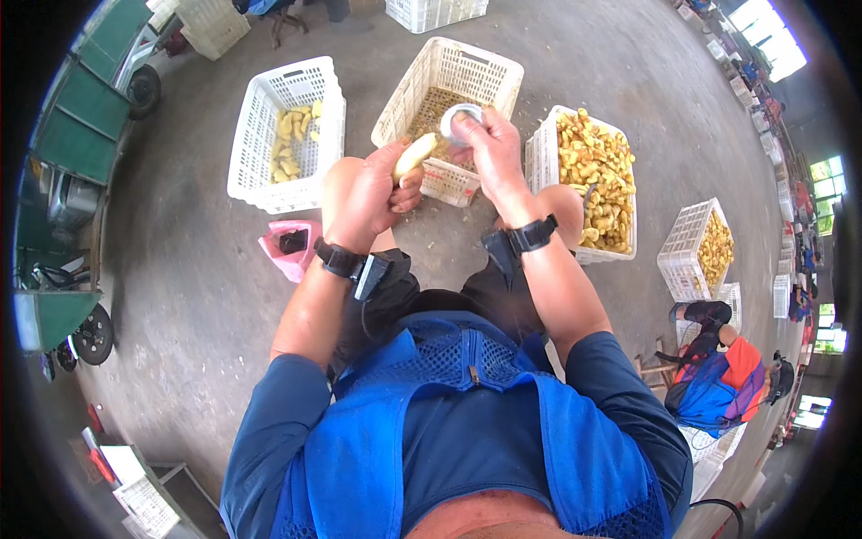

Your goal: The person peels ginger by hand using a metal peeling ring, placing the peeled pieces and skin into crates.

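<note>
My left hand (370, 187) grips a pale yellow piece of ginger root (415, 159), its end sticking up past the fingers. My right hand (496, 151) is closed on a round white scraper-like piece (448, 120), a short gap to the right of the ginger; its exact kind is unclear. Both hands are over the near part of a white slatted crate (401, 101), which has brownish scraps on its bottom. To the left, another white crate (237, 162) holds several pale ginger pieces (287, 135). At right, a white crate (536, 154) is heaped with yellow-brown ginger (597, 175).
A pink bag (289, 260) with something dark inside lies by my left knee. Farther right stand another ginger-filled crate (682, 260) and a person in blue and orange (718, 386). A green vehicle (90, 117) is at the left, and more crates (213, 25) stand at the back.
</note>
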The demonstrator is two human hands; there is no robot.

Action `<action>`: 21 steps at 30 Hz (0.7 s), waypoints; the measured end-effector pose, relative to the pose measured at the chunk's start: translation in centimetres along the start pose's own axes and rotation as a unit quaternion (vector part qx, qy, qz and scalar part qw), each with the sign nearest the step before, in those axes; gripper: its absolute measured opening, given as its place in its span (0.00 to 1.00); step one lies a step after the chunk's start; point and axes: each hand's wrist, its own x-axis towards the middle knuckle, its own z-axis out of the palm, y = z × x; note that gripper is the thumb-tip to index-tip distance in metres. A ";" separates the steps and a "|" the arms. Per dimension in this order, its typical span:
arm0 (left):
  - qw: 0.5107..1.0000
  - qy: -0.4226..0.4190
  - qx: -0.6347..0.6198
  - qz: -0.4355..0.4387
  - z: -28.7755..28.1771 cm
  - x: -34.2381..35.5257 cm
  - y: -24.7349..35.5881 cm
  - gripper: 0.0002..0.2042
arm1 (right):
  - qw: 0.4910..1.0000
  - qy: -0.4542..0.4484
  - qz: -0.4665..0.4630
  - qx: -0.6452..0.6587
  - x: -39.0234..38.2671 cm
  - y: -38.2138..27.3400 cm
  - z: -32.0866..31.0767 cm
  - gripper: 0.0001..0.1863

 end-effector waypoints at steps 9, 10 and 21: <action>0.999 0.010 -0.027 -0.022 -0.6 1.5 -0.8 0.16 | 0.992 -0.028 0.013 0.122 -0.9 -0.4 0.1 0.09; 0.999 0.002 -0.019 -0.027 -0.5 1.9 -1.0 0.15 | 0.997 -0.056 -0.005 0.062 -0.9 -0.7 0.1 0.09; 0.997 -0.028 0.060 0.027 -0.1 5.1 -1.2 0.19 | 0.998 -0.055 -0.028 0.007 1.3 -1.0 -1.0 0.13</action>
